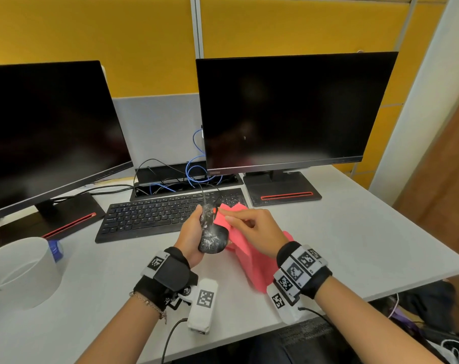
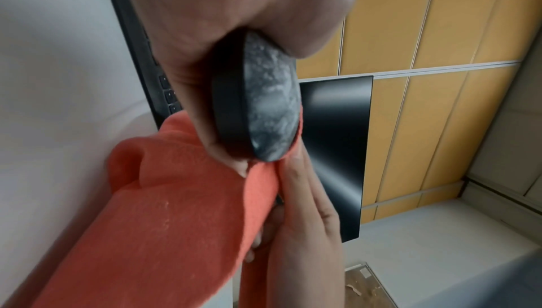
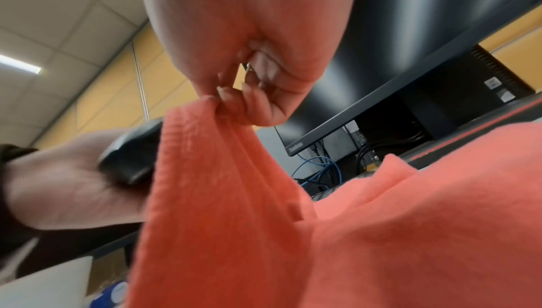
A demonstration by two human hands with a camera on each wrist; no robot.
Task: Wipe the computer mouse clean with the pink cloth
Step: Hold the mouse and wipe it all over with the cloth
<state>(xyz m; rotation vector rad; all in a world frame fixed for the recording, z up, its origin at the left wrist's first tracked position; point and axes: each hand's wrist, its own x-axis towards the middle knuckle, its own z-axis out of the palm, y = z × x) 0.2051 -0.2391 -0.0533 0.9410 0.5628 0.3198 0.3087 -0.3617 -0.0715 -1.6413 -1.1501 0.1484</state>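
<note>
My left hand grips a black computer mouse lifted above the desk, its top smeared with whitish grime. Its cable runs back over the keyboard. My right hand pinches the pink cloth between thumb and fingers and holds it against the mouse's right side. In the right wrist view the fingertips bunch the cloth's edge, with the mouse behind it in the left palm. The rest of the cloth hangs down to the desk.
A black keyboard lies just behind the hands. Two dark monitors stand on stands at the back, with tangled blue and black cables between them. A white bowl-like container sits at the left. The desk edge runs near right.
</note>
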